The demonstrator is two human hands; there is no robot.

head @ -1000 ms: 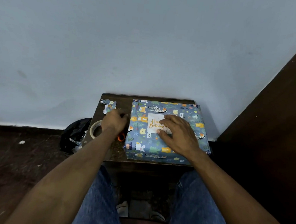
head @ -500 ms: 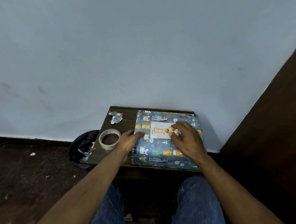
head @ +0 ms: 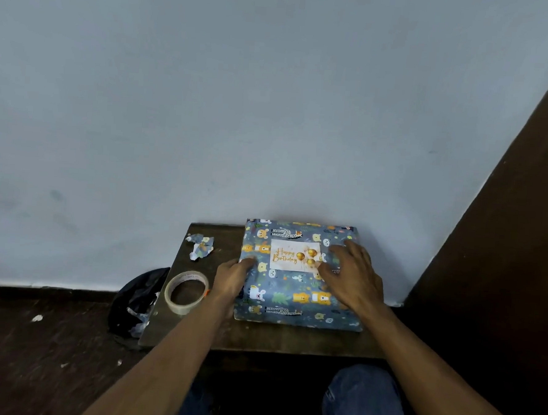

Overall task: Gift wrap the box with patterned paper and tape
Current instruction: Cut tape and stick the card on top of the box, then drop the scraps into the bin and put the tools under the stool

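The box (head: 292, 298), wrapped in blue paper printed with cartoon animals, lies flat on a small dark wooden table (head: 258, 338). A white "Happy Birthday" card (head: 290, 255) with gold balloons sits on its top. My left hand (head: 233, 277) rests against the box's left edge, fingers touching the paper. My right hand (head: 352, 276) lies flat on the box top, fingertips at the card's right edge. A roll of clear tape (head: 186, 292) lies on the table left of the box.
A crumpled scrap of the patterned paper (head: 201, 247) lies at the table's far left. A black bag (head: 138, 301) sits on the floor beside the table. A pale wall stands right behind, and a dark wooden panel (head: 504, 253) closes the right side.
My left hand has moved from the table beside the tape to the box's left edge. My right hand has slid rightwards off the card, uncovering it. The view has pulled back and tilted up.
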